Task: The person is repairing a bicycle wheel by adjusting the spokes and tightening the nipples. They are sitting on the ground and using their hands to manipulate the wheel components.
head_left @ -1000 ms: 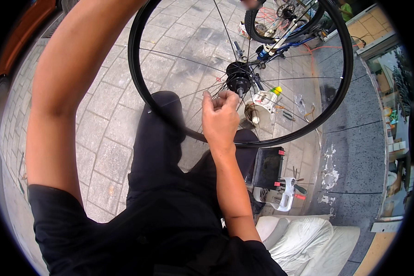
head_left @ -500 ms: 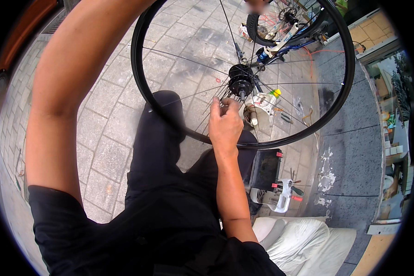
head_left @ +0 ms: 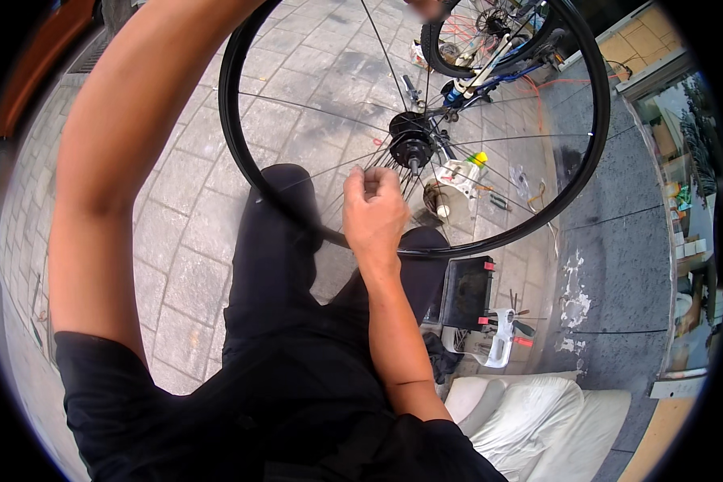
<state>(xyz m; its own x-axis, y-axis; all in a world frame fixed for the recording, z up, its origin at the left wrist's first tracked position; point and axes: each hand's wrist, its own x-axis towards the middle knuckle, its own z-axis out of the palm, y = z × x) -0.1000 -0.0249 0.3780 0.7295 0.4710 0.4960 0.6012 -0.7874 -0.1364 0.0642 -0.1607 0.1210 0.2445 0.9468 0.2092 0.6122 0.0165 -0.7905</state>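
A black bicycle wheel rim (head_left: 227,100) stands tilted above my knees, with a black hub (head_left: 410,145) at its middle. A few thin spokes run from hub to rim, and a bunch of loose spokes (head_left: 384,157) fans out from the hub's near side. My right hand (head_left: 375,210) is inside the rim, just below the hub, its fingers curled and pinched at those spokes; the fingertips are partly hidden. My left arm (head_left: 108,153) reaches up past the rim's left side and leaves the picture at the top, so the hand is out of sight.
Beyond the wheel lies a bicycle frame (head_left: 474,84) with another wheel. A white container (head_left: 458,189) and small tools are on the paving. An open black tool case (head_left: 467,293) and a white tray (head_left: 502,337) lie right of my knees, near white cushions (head_left: 530,418).
My right hand has moved a little left, away from the hub's axle end and along the loose spokes. The wheel has shifted slightly left in the picture.
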